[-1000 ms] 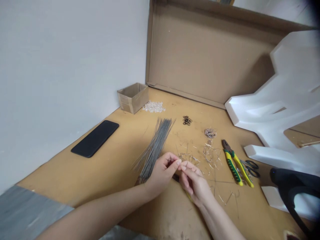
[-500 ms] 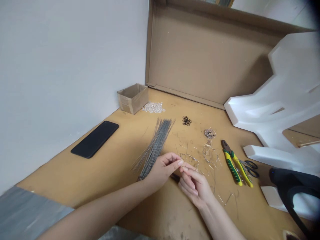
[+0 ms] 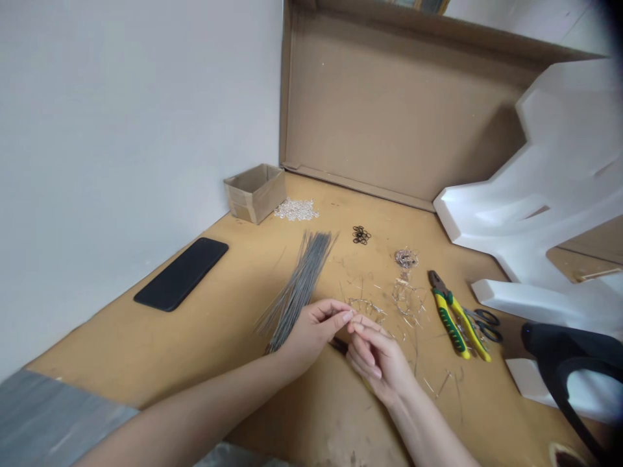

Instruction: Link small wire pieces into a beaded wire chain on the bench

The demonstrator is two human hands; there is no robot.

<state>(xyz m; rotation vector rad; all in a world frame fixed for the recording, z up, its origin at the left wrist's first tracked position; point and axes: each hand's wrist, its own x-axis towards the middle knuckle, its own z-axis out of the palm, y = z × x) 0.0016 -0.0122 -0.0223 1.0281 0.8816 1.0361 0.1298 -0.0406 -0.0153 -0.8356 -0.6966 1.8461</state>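
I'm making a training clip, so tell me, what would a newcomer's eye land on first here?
Probably the yellow-and-green pliers, bright against the tan tabletop on the right. Next, the grey bundle of thin wires near the middle, partly behind the left hand, whose fingertips are close to those of the right hand. The big white moulded piece at the right also stands out.

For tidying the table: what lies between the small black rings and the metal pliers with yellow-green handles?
In the head view, a compact silvery wire clump and, nearer the camera, a looser wire tangle.
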